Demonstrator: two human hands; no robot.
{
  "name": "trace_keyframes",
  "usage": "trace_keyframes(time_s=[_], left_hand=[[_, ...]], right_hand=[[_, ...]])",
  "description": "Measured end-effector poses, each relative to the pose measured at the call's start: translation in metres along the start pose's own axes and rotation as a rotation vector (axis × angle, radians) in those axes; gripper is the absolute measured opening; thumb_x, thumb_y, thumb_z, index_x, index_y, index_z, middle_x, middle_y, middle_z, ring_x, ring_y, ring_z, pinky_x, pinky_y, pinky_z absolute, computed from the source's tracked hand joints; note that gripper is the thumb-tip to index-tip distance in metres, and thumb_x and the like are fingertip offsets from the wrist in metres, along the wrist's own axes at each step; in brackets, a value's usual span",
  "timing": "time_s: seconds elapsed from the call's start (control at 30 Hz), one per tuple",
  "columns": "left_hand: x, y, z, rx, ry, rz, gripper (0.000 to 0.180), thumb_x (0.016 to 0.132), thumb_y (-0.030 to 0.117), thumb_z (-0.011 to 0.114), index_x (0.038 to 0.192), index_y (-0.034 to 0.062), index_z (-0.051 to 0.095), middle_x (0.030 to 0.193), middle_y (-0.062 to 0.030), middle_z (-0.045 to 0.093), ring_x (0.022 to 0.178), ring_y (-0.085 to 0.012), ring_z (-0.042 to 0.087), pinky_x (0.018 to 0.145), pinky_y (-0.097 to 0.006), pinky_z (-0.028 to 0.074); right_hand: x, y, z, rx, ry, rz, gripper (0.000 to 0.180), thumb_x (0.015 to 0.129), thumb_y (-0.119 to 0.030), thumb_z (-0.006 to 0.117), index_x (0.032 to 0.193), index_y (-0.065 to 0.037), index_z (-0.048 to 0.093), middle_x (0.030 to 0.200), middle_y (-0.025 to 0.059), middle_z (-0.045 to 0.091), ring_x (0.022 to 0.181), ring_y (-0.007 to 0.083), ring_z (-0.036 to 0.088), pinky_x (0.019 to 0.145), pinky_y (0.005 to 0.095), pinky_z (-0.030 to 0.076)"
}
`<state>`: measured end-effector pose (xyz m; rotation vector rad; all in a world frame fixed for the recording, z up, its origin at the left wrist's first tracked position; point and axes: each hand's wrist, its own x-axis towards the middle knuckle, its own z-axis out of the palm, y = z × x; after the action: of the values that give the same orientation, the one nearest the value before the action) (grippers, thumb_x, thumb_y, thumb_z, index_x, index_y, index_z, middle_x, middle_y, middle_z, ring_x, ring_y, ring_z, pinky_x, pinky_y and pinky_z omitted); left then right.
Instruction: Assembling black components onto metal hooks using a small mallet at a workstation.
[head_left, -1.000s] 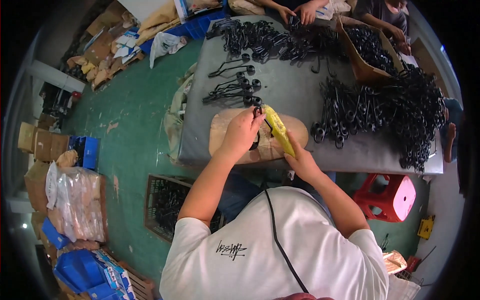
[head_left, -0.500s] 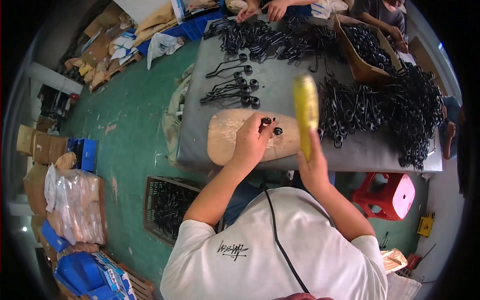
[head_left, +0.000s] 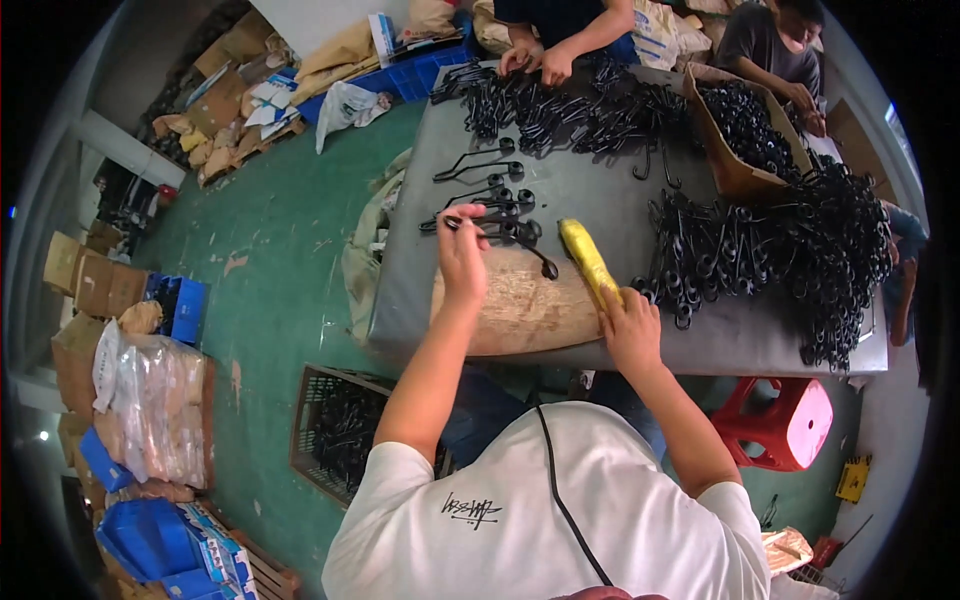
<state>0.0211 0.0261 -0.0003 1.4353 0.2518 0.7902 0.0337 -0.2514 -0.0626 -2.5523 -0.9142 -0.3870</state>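
**Yellow bar (head_left: 590, 262) in the right hand (head_left: 632, 325), black wire part (head_left: 549, 269) in the left (head_left: 463, 255)**

Nearest, the right hand grasps the bar's near end; the bar slants over the right end of a wooden board (head_left: 530, 315). The left hand pinches the wire part above the board's far edge. Beyond, similar parts (head_left: 480, 172) lie on the grey table (head_left: 590, 185), and a co-worker's hands (head_left: 556, 66) meet a black heap (head_left: 540, 108).

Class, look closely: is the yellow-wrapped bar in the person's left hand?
No: the yellow-wrapped bar has the right hand at its near end, while the left hand holds a black looped rod.
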Motion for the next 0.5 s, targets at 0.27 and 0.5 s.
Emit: trace_keyframes(time_s=[0.27,0.5], left_hand=[[0.026,-0.063,-0.031,1.138,0.031,0.242,0.074,0.088,0.032,0.067,0.152,0.0105,0.034,0.155,-0.0233,0.030,0.143,-0.0417,0.028,0.116,-0.051,0.024],[0.004,-0.113,-0.019,1.380,-0.251,0.346,0.075,0.091,0.046,0.062,0.153,0.0169,0.033,0.159,-0.0208,0.023,0.143,-0.0442,0.025,0.111,-0.062,0.028]], right_hand=[[-0.021,0.017,-0.023,0.180,0.164,0.010,0.040,0.082,-0.011,0.069,0.122,-0.008,0.063,0.120,0.0134,0.058,0.110,0.0322,0.056,0.093,0.0441,0.043],[0.033,0.112,-0.079,-0.150,0.508,0.403,0.042,0.086,-0.017,0.068,0.126,-0.006,0.060,0.121,0.0155,0.060,0.115,0.0334,0.055,0.099,0.0428,0.042]])
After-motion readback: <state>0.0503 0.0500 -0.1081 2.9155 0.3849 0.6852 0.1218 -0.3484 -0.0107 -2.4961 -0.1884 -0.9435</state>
